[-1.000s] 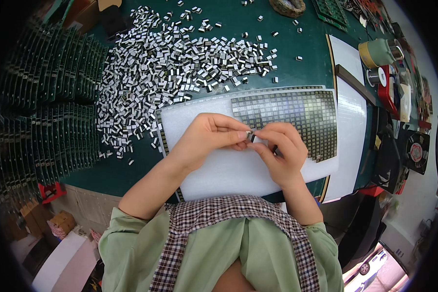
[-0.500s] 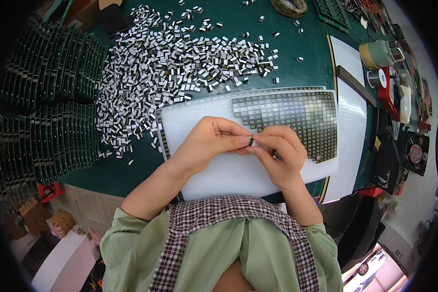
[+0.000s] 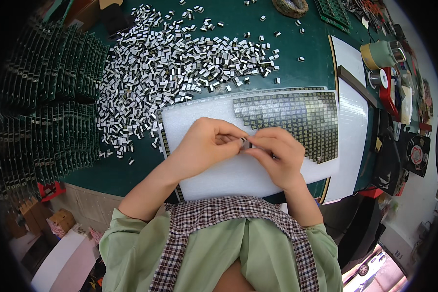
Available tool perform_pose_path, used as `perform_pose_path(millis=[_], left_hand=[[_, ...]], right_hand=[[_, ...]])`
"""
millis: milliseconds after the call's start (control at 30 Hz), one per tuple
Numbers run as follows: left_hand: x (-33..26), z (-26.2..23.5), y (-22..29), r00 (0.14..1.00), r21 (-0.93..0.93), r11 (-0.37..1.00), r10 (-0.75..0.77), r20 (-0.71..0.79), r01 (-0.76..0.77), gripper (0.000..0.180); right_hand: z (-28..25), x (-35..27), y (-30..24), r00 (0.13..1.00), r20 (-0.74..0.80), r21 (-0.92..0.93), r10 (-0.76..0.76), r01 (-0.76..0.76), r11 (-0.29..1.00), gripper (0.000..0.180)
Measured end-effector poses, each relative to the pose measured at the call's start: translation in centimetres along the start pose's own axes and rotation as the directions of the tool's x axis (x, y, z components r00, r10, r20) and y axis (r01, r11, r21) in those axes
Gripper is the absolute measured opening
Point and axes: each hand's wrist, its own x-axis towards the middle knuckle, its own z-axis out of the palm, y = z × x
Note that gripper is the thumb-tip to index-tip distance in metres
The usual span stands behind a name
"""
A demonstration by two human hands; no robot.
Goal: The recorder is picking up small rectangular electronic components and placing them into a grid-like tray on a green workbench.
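Observation:
Over a white sheet (image 3: 214,177), my two hands meet with their fingertips nearly touching. My left hand (image 3: 207,146) is closed, thumb against fingers, pinching a small black-and-white block (image 3: 243,140). Thumb and forefinger of my right hand (image 3: 282,153) are pressed together at a small dark-and-pale piece beside it, partly hidden by the fingers. Another dark bit shows under the right hand's curled fingers, too small to name. Rows of small dark squares (image 3: 292,117) cover the sheet's upper right part; its left and lower parts are plain white.
A large heap of small black-and-white blocks (image 3: 170,63) spreads over the green table (image 3: 306,78). Green circuit boards (image 3: 58,73) stand in rows at the left. To the right are a white panel (image 3: 350,112), a dark bar (image 3: 355,85), a green jar (image 3: 379,54) and a wire spool (image 3: 376,78).
My left fingertips have drawn back slightly to the left, opening a small gap from the right ones. The small block between the fingers shows a different side. The sheet stays in place.

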Motion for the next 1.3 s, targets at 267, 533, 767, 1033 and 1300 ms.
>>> perform_pose_path(millis=[267, 533, 767, 1033, 1300], left_hand=[[2.2, 0.6, -0.4, 0.703, 0.91, 0.302, 0.711, -0.015, -0.286, 0.033], [2.6, 0.3, -1.2, 0.738, 0.914, 0.157, 0.647, 0.191, -0.374, 0.027], [1.6, -0.3, -0.9, 0.998, -0.384, 0.923, 0.015, 0.069, 0.012, 0.022], [1.5, 0.5, -1.4, 0.99, -0.472, 0.877, -0.023, 0.139, 0.087, 0.018], [1.6, 0.6, -1.6, 0.99, -0.479, 0.874, -0.009, 0.143, 0.077, 0.017]], right_hand=[[-0.3, 0.1, 0.4, 0.962, -0.056, 0.136, 0.267, -0.257, 0.957, 0.026], [-0.2, -0.3, 0.4, 0.984, -0.104, 0.004, 0.144, -0.144, 0.99, 0.027], [-0.1, -0.2, -0.2, 0.992, -0.113, -0.057, 0.061, -0.068, 0.996, 0.027], [0.0, -0.2, -0.1, 0.993, -0.088, -0.154, -0.079, 0.065, 0.986, 0.027], [0.0, 0.1, -0.4, 0.992, -0.072, -0.189, -0.105, 0.09, 0.978, 0.025]])
